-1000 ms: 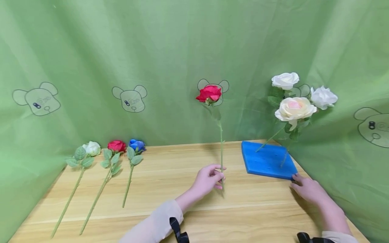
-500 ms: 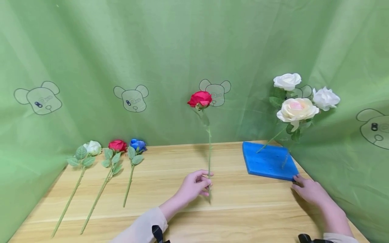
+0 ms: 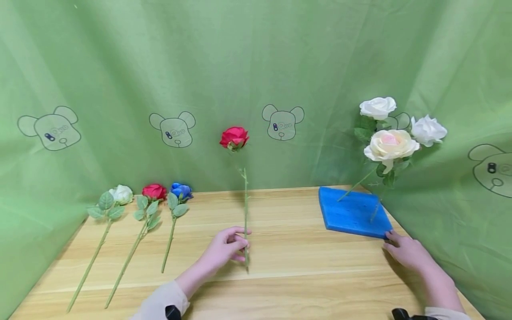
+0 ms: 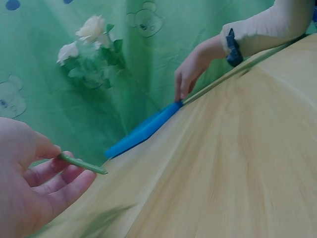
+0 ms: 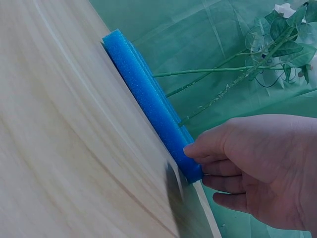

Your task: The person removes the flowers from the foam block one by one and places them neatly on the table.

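My left hand (image 3: 222, 251) pinches the lower stem of a red artificial rose (image 3: 234, 138), which stands upright over the middle of the table. In the left wrist view the green stem (image 4: 81, 163) sticks out past the thumb and fingers. At the right, my right hand (image 3: 412, 255) grips the near corner of a blue foam block (image 3: 348, 218). The right wrist view has the thumb (image 5: 198, 148) on the foam's edge and the fingers curled at its corner. A pink-centred cream rose (image 3: 391, 145) and two white roses (image 3: 378, 108) rise from the foam.
On the left of the wooden table (image 3: 296, 289) lie a white rose (image 3: 121, 194), another red rose (image 3: 154, 192) and a blue rose (image 3: 181, 191), stems toward the near side. A green curtain (image 3: 224, 66) encloses the back and sides.
My left hand has carried the upright red rose leftward and slightly nearer, away from the foam block. The right hand has stayed at the foam's corner.
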Motion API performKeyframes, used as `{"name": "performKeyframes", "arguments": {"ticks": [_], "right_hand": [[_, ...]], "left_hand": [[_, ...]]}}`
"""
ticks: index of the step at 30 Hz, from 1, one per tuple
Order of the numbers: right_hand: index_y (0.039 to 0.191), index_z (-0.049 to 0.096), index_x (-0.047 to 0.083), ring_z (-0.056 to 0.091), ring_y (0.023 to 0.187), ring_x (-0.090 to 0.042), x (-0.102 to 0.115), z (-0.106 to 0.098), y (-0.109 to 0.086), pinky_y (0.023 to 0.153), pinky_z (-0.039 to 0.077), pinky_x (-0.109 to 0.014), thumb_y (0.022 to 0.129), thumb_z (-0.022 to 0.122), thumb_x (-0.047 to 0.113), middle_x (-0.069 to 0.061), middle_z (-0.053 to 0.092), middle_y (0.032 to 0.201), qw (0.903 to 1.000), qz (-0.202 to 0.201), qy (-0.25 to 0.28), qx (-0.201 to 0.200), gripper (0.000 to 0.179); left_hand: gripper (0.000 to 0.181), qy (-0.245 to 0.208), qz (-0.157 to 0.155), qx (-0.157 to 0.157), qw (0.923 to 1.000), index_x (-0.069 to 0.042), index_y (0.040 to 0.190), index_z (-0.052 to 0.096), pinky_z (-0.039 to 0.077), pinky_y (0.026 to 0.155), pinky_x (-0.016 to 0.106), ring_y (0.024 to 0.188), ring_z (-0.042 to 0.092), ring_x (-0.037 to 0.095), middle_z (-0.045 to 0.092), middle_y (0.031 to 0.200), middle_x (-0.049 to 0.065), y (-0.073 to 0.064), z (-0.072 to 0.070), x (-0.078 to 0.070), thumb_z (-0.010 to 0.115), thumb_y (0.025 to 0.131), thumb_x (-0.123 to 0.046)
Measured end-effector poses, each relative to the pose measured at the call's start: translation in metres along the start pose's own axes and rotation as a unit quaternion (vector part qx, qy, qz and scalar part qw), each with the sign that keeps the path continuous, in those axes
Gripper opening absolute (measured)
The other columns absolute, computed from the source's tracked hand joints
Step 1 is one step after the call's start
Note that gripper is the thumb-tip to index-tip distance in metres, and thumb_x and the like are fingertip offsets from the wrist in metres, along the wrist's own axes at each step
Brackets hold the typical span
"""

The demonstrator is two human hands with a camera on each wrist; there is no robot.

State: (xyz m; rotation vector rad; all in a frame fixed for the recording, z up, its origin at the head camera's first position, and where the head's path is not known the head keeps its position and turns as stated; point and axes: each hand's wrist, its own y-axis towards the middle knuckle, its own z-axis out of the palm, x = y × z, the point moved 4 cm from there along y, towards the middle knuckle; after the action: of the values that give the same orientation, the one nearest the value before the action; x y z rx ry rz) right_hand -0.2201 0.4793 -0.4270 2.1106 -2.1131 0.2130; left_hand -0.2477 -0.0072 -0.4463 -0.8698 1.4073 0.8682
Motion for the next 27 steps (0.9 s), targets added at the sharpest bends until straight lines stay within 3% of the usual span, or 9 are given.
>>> {"name": "performKeyframes", "arguments": {"ticks": [7,12,27], "right_hand": [[0.131,0.046,-0.017,0.042,0.115,-0.066,0.0,0.0,0.0,0.09,0.043,-0.07,0.099,0.05,0.024,-0.045,0.041,0.132,1.0,-0.003,-0.001,-0.005,0.052],[0.131,0.047,-0.017,0.043,0.114,-0.066,0.0,0.001,0.0,0.09,0.043,-0.07,0.099,0.051,0.023,-0.044,0.041,0.133,1.0,-0.005,-0.002,-0.008,0.052],[0.13,0.047,-0.017,0.044,0.112,-0.066,0.0,0.002,0.0,0.089,0.043,-0.07,0.099,0.05,0.025,-0.044,0.041,0.132,0.9998,-0.01,-0.012,-0.011,0.052]], "left_hand": [[0.044,-0.003,-0.018,-0.003,0.9998,0.005,0.134,0.049,0.062,0.074,0.036,0.085,0.066,0.02,0.067,0.098,0.016,-0.02,-0.032,0.0,0.06,0.093,-0.007],[0.048,-0.003,-0.031,-0.004,0.9995,0.007,0.136,0.046,0.062,0.072,0.035,0.084,0.066,0.018,0.066,0.097,0.014,-0.034,-0.049,0.003,0.061,0.092,-0.008],[0.053,-0.049,-0.082,0.023,0.9951,0.01,0.138,0.041,0.062,0.073,0.037,0.082,0.067,0.018,0.068,0.094,0.007,-0.064,-0.074,0.023,0.061,0.092,-0.01]]}}
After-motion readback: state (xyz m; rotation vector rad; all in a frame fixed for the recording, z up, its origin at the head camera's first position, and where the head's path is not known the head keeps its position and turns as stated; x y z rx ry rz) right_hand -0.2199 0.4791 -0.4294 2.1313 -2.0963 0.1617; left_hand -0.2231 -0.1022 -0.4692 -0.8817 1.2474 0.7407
